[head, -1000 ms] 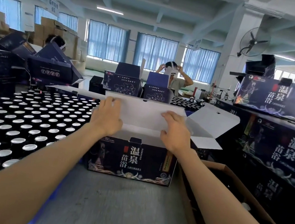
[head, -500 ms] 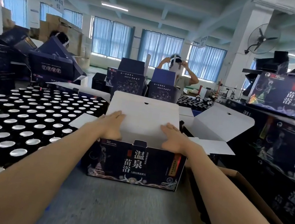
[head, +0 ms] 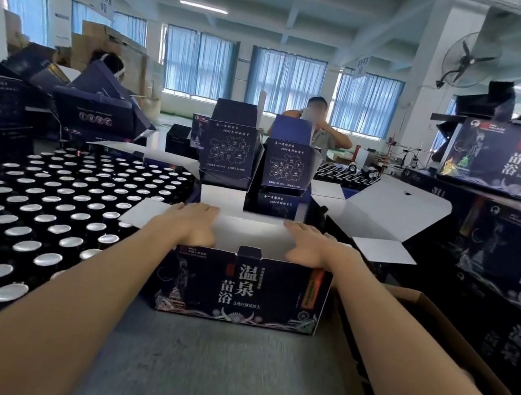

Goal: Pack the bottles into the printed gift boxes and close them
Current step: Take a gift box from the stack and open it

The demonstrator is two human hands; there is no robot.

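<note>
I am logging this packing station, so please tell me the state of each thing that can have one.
gift box: top not closed, lid flap bent forward, not tucked in.
left hand: flat, pressing the lid flap.
right hand: flat, pressing the lid flap.
bottles: upright, capped.
box at right: flaps spread open.
two boxes behind: lids standing up.
cardboard carton: open.

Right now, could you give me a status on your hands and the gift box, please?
Left hand, right hand flat on white flap. Gift box not yet shut. Bottles at left, not blocking.
</note>
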